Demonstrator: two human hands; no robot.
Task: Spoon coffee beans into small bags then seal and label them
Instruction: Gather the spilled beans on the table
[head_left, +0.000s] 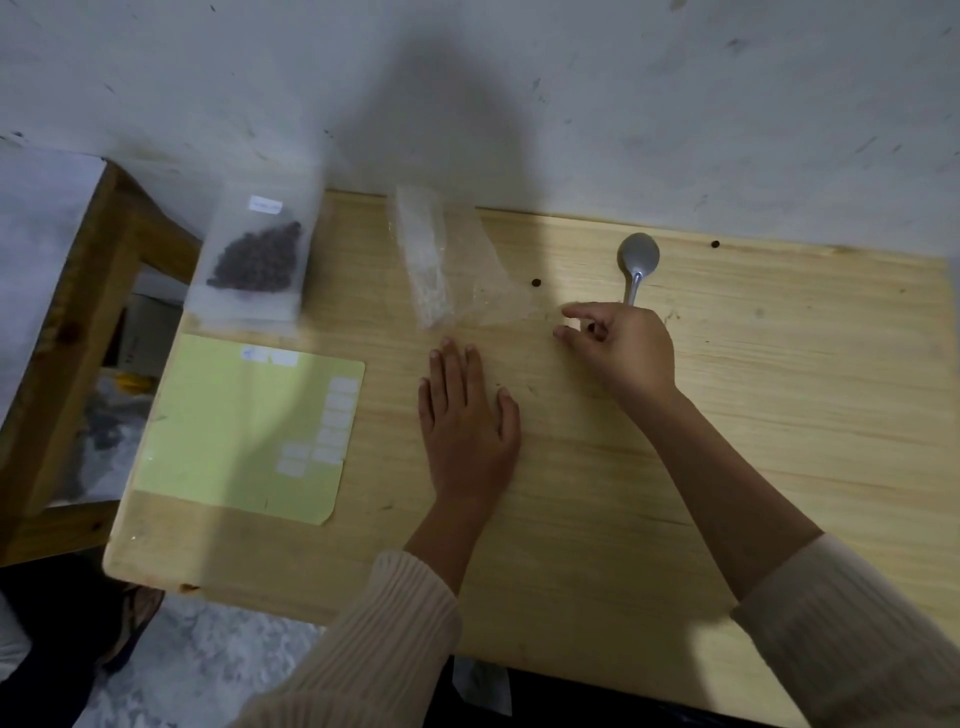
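A small bag of coffee beans (254, 254) with a white label lies at the table's far left corner. A stack of empty clear bags (423, 260) lies beside it, and one loose clear bag (498, 291) spreads out to the right. My right hand (618, 348) has its forefinger and thumb pinched at that bag's right edge, where something small and pale shows. The metal spoon (638, 260) lies just beyond this hand, empty. My left hand (467, 421) rests flat on the wood, fingers straight. A green label sheet (244, 426) with several white labels lies to its left.
Two loose beans (535, 282) (715, 243) lie on the wooden table (779, 441), which stands against a pale wall. A second wooden frame (67, 322) stands off the left edge. The right half of the table is bare wood.
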